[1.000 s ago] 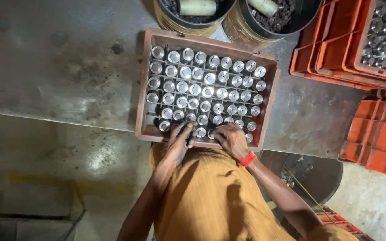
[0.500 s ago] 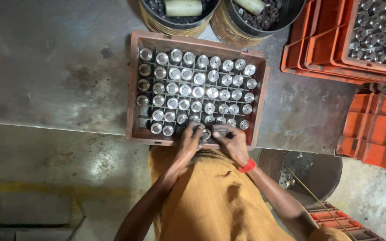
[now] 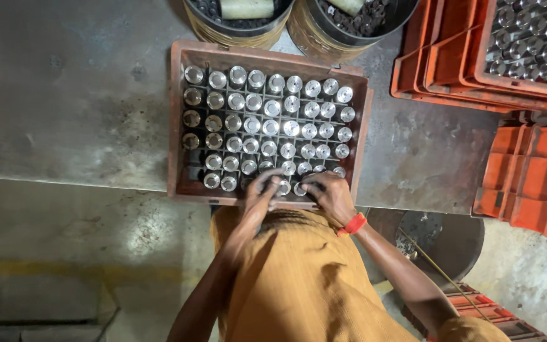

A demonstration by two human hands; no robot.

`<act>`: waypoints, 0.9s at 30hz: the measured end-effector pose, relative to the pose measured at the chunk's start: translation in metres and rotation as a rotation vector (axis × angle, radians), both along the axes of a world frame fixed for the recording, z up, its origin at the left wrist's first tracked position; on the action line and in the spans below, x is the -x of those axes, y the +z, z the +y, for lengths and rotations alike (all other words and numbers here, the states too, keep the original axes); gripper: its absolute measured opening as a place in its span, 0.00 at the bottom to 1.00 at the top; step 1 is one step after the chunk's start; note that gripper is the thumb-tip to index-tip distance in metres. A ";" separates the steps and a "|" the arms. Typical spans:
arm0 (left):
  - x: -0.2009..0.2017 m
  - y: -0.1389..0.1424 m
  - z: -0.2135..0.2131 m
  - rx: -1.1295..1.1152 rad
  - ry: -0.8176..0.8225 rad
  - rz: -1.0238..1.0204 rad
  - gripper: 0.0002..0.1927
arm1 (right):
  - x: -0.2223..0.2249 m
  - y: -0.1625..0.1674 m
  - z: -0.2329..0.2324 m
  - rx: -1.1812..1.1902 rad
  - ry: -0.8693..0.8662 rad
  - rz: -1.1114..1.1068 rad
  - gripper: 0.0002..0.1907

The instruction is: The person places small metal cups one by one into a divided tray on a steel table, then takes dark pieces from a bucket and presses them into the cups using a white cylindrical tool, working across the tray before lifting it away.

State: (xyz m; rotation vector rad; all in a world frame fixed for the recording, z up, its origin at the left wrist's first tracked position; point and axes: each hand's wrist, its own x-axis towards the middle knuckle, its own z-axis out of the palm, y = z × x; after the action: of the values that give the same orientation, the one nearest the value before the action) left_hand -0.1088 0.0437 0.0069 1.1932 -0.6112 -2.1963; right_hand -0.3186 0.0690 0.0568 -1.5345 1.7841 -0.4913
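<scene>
Crate [image 3: 173,120] now farther right in view, both hands' fingers [image 3: 267,185] curled on near-row metal cylinders [image 3: 283,187] (grip unclear).

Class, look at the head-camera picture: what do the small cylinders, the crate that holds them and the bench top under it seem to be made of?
Cylinders: probably machined metal, since their flat tops shine silver. Crate: likely moulded plastic, dull orange-brown, with a grimy rim. Bench top: seemingly sheet metal, grey, matt, stained and scuffed. The left hand and right hand rest on the nearest row of cylinders.
</scene>
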 end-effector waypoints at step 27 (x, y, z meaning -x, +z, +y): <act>0.027 -0.008 0.015 0.009 -0.080 0.033 0.18 | 0.035 0.001 0.002 0.048 0.094 -0.087 0.12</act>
State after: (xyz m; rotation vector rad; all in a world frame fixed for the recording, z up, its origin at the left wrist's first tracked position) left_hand -0.1362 0.0587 -0.0010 1.1437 -0.6648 -2.2734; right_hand -0.3541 0.0713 0.0578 -1.5970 1.6373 -0.5501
